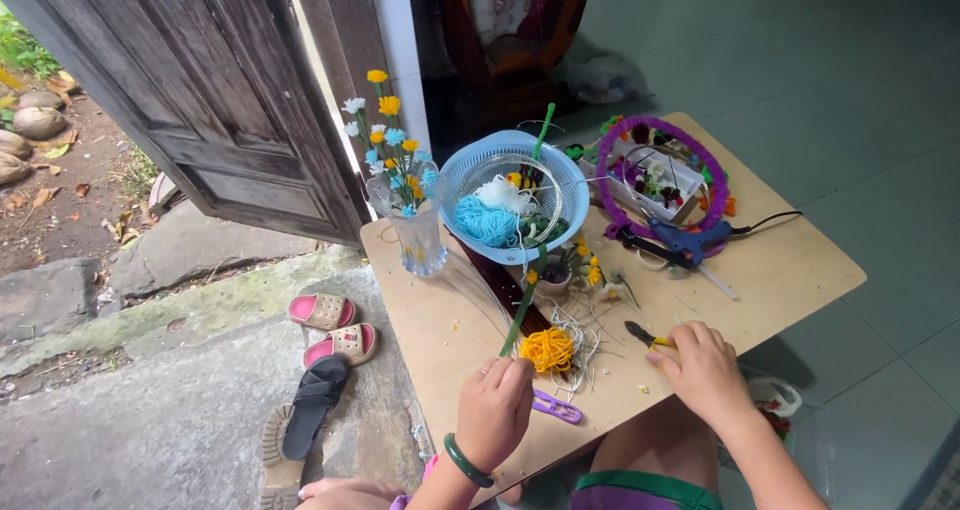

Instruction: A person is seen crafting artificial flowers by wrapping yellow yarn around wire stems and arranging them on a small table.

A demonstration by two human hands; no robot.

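My left hand (pixel 497 408) grips the lower end of a long green stem (pixel 524 305) that slants up toward a blue basket (pixel 470 180). A green bangle circles that wrist. My right hand (pixel 703 367) is closed on yellow-handled pliers (pixel 643 336), their dark jaws pointing left. Between the hands lies a yellow pom-pom flower (pixel 547 349) on a scatter of thin wire pieces. Purple scissors (pixel 556 407) lie just right of my left hand.
A small wooden table (pixel 790 270) holds a glass vase (pixel 420 242) of handmade flowers, a small pot of yellow flowers (pixel 553 273), a blue glue gun (pixel 687 242), a purple wreath ring (pixel 712 175). Sandals (pixel 331 330) lie on the stone step by an open wooden door (pixel 220 100).
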